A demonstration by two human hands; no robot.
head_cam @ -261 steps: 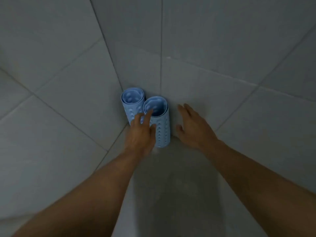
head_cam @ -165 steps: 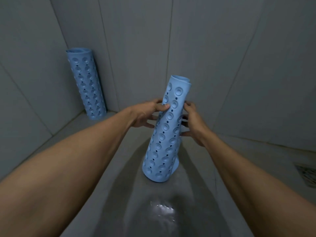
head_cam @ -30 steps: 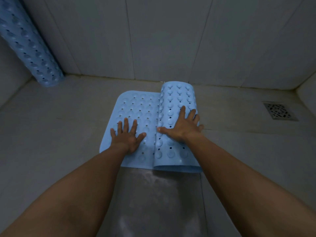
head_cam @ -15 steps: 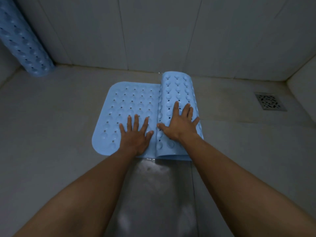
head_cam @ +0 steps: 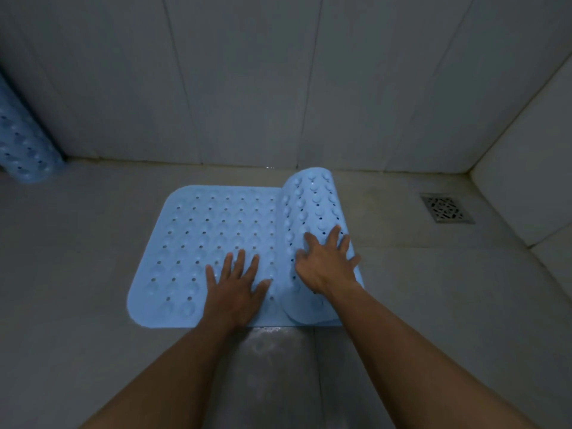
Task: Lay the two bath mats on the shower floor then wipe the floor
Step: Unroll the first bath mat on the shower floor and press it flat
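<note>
A light blue bath mat (head_cam: 198, 243) with holes and suction cups lies partly unrolled on the grey shower floor (head_cam: 77, 274). Its flat part spreads to the left; its still-rolled part (head_cam: 312, 205) lies on the right. My left hand (head_cam: 236, 289) rests flat on the unrolled part, fingers spread. My right hand (head_cam: 326, 261) presses palm down on top of the roll, fingers apart. The second blue mat (head_cam: 23, 150) stands rolled up in the far left corner, cut off by the frame edge.
Grey tiled walls (head_cam: 247, 72) close off the back and right side. A square metal drain (head_cam: 445, 208) sits in the floor at the far right. A wet, shiny patch (head_cam: 269, 351) lies on the floor between my forearms.
The roll has moved rightward under my right hand and more flat mat is exposed on the left. My left hand still lies flat on the mat.
</note>
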